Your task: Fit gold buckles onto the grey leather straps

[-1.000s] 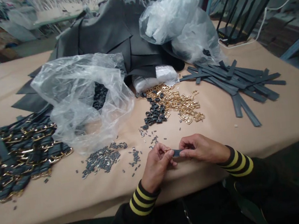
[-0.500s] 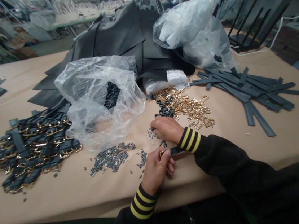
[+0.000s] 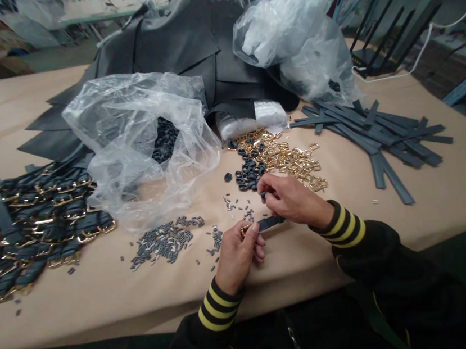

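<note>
My left hand [image 3: 239, 253] pinches a dark strap [image 3: 270, 222] with a gold buckle [image 3: 245, 230] at its left end. Above the strap's right part, my right hand [image 3: 293, 198] holds a small black loop [image 3: 263, 197] between thumb and fingers. Just behind that hand lie a cluster of black loops [image 3: 249, 171] and a pile of gold buckles [image 3: 294, 160]. Small dark metal pieces [image 3: 165, 242] are scattered on the brown table covering [image 3: 146, 298], left of my left hand.
Finished-looking buckled straps [image 3: 39, 226] are heaped at the left. An open clear bag [image 3: 144, 145] holds black loops. Grey sheets [image 3: 166, 47] and another plastic bag [image 3: 291, 26] stand behind. Loose dark strips [image 3: 381, 133] and a router [image 3: 376, 60] are at the right.
My right hand has moved right from the edge of the loop cluster and now holds a black loop. The strap stays in my left hand. The view has shifted slightly.
</note>
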`<control>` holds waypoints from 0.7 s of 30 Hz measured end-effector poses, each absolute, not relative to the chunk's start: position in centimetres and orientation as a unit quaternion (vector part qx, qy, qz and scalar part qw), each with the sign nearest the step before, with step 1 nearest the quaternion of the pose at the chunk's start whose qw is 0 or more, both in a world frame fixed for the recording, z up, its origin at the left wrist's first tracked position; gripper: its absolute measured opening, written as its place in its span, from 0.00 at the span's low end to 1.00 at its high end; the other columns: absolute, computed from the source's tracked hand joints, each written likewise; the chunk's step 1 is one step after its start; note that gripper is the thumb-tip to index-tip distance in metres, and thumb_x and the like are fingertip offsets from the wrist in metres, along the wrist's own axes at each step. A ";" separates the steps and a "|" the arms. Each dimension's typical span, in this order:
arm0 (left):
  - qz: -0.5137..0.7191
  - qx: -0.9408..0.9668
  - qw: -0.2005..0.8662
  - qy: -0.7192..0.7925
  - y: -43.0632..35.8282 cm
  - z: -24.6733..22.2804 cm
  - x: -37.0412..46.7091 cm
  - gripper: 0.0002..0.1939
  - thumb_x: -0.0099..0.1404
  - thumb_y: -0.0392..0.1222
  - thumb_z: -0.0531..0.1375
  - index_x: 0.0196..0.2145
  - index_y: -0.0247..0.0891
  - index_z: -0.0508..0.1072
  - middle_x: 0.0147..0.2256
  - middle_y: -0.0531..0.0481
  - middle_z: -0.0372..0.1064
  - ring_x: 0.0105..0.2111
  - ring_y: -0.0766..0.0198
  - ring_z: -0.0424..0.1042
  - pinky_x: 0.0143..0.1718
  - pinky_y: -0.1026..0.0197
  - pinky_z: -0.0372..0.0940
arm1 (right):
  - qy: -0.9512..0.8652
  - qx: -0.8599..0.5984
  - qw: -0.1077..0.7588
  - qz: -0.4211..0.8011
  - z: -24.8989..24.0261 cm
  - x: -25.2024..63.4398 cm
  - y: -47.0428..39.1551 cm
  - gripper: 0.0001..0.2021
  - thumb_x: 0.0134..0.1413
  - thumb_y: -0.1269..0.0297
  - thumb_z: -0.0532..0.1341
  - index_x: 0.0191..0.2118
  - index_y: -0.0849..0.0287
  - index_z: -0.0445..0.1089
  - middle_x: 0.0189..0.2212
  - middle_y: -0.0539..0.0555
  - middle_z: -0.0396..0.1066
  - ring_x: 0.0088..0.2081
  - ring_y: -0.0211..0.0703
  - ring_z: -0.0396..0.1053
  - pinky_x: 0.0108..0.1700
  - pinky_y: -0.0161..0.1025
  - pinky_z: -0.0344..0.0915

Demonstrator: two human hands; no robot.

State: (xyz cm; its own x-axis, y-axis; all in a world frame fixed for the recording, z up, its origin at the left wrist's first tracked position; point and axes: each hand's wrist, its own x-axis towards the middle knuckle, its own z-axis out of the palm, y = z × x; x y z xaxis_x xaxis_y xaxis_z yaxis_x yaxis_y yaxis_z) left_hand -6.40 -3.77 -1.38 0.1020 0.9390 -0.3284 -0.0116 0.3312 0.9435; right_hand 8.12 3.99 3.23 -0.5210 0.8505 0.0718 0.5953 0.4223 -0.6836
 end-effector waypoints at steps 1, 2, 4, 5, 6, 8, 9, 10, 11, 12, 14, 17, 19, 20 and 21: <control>0.394 0.431 0.600 0.547 -3.8 -1.3 -6.3 0.15 0.59 0.49 0.54 0.23 0.34 0.64 0.13 0.55 0.62 0.12 0.72 0.61 0.15 0.70 0.57 | -0.791 -0.437 0.226 0.363 3.1 8.8 3.1 0.07 0.48 0.76 0.50 0.33 0.60 0.61 0.19 0.46 0.61 0.20 0.32 0.60 0.26 0.31 0.58; 0.397 0.435 0.592 0.550 -3.7 -1.3 -6.3 0.14 0.58 0.48 0.55 0.23 0.34 0.65 0.14 0.56 0.63 0.12 0.72 0.60 0.15 0.70 0.56 | -0.763 -0.432 0.238 0.418 2.9 9.4 2.2 0.06 0.49 0.75 0.50 0.32 0.59 0.60 0.20 0.45 0.60 0.19 0.31 0.59 0.24 0.30 0.58; 0.404 0.440 0.575 0.559 -3.8 -1.3 -6.1 0.14 0.58 0.48 0.55 0.24 0.34 0.65 0.15 0.56 0.63 0.12 0.73 0.60 0.14 0.70 0.56 | -0.697 -0.421 0.257 0.521 2.3 10.1 0.6 0.04 0.51 0.73 0.50 0.32 0.59 0.59 0.22 0.45 0.60 0.19 0.29 0.58 0.22 0.29 0.60; 0.406 0.443 0.567 0.564 -3.8 -1.2 -5.9 0.13 0.58 0.48 0.55 0.25 0.34 0.65 0.15 0.56 0.64 0.12 0.73 0.60 0.14 0.70 0.56 | -0.660 -0.418 0.264 0.566 1.9 10.3 0.0 0.02 0.51 0.71 0.51 0.32 0.59 0.58 0.23 0.46 0.60 0.19 0.29 0.59 0.22 0.29 0.61; 0.409 0.445 0.560 0.567 -3.8 -1.2 -5.8 0.13 0.58 0.48 0.55 0.25 0.34 0.66 0.16 0.55 0.64 0.12 0.73 0.60 0.14 0.70 0.56 | -0.624 -0.417 0.269 0.604 1.6 10.4 -0.5 0.01 0.51 0.69 0.52 0.32 0.59 0.58 0.23 0.46 0.61 0.20 0.30 0.60 0.22 0.30 0.63; 0.418 0.449 0.548 0.569 -3.9 -1.0 -5.4 0.13 0.58 0.48 0.55 0.25 0.34 0.66 0.17 0.55 0.64 0.13 0.73 0.61 0.15 0.70 0.56 | -0.566 -0.422 0.278 0.651 1.0 10.7 -1.1 0.05 0.50 0.67 0.56 0.31 0.60 0.58 0.23 0.46 0.62 0.22 0.31 0.63 0.24 0.31 0.65; 0.426 0.445 0.546 0.568 -4.0 -1.0 -5.1 0.12 0.58 0.47 0.56 0.26 0.34 0.66 0.17 0.55 0.64 0.13 0.73 0.61 0.15 0.70 0.57 | -0.547 -0.426 0.283 0.663 0.6 10.8 -1.3 0.07 0.49 0.65 0.58 0.31 0.61 0.58 0.22 0.47 0.63 0.22 0.31 0.64 0.25 0.32 0.66; 0.437 0.437 0.546 0.565 -4.0 -1.0 -4.9 0.12 0.58 0.47 0.56 0.26 0.34 0.66 0.17 0.56 0.64 0.14 0.73 0.61 0.16 0.70 0.58 | -0.533 -0.428 0.288 0.671 0.4 10.9 -1.4 0.08 0.48 0.64 0.59 0.30 0.61 0.58 0.22 0.47 0.63 0.22 0.31 0.64 0.25 0.32 0.66; 0.450 0.423 0.550 0.562 -4.0 -0.9 -4.7 0.12 0.58 0.47 0.56 0.27 0.34 0.66 0.18 0.56 0.64 0.14 0.73 0.62 0.17 0.70 0.59 | -0.522 -0.428 0.294 0.677 0.1 11.0 -1.4 0.09 0.47 0.63 0.60 0.30 0.62 0.59 0.21 0.47 0.64 0.22 0.31 0.64 0.25 0.32 0.67; 0.465 0.405 0.554 0.560 -4.1 -1.0 -4.4 0.11 0.57 0.47 0.56 0.27 0.34 0.66 0.19 0.55 0.65 0.15 0.73 0.62 0.17 0.69 0.59 | -0.513 -0.425 0.300 0.683 -0.2 11.0 -1.5 0.10 0.46 0.62 0.61 0.30 0.62 0.59 0.21 0.47 0.64 0.22 0.31 0.64 0.25 0.32 0.67; 0.489 0.370 0.564 0.554 -4.0 -1.1 -3.9 0.12 0.57 0.47 0.57 0.27 0.34 0.65 0.21 0.55 0.66 0.16 0.72 0.64 0.18 0.69 0.61 | -0.498 -0.424 0.313 0.689 -0.7 11.0 -1.6 0.12 0.44 0.61 0.62 0.30 0.62 0.60 0.20 0.45 0.63 0.21 0.31 0.63 0.23 0.30 0.65; 0.498 0.356 0.575 0.543 -3.9 -1.5 -3.3 0.11 0.56 0.46 0.57 0.29 0.34 0.66 0.21 0.54 0.67 0.17 0.71 0.65 0.19 0.69 0.62 | -0.478 -0.451 0.342 0.672 -1.2 10.8 -1.9 0.12 0.43 0.61 0.63 0.29 0.61 0.60 0.18 0.44 0.62 0.19 0.30 0.62 0.20 0.29 0.63; 0.489 0.373 0.576 0.538 -3.9 -1.7 -3.0 0.10 0.57 0.46 0.57 0.30 0.35 0.66 0.19 0.55 0.66 0.17 0.70 0.65 0.19 0.68 0.62 | -0.465 -0.473 0.359 0.656 -1.3 10.5 -2.1 0.12 0.41 0.63 0.64 0.29 0.61 0.59 0.19 0.44 0.63 0.19 0.30 0.64 0.22 0.30 0.64; 0.484 0.385 0.571 0.540 -3.9 -1.8 -2.8 0.10 0.58 0.45 0.56 0.31 0.35 0.66 0.18 0.56 0.65 0.17 0.70 0.65 0.19 0.69 0.62 | -0.460 -0.480 0.364 0.652 -1.4 10.4 -2.1 0.12 0.41 0.64 0.64 0.28 0.60 0.59 0.19 0.44 0.64 0.20 0.31 0.65 0.24 0.31 0.65; 0.480 0.396 0.562 0.545 -3.9 -1.8 -2.7 0.10 0.58 0.45 0.56 0.31 0.35 0.67 0.17 0.56 0.65 0.16 0.70 0.65 0.18 0.69 0.62 | -0.457 -0.484 0.368 0.650 -1.4 10.3 -2.2 0.13 0.40 0.64 0.65 0.27 0.60 0.58 0.18 0.44 0.64 0.20 0.32 0.66 0.25 0.31 0.65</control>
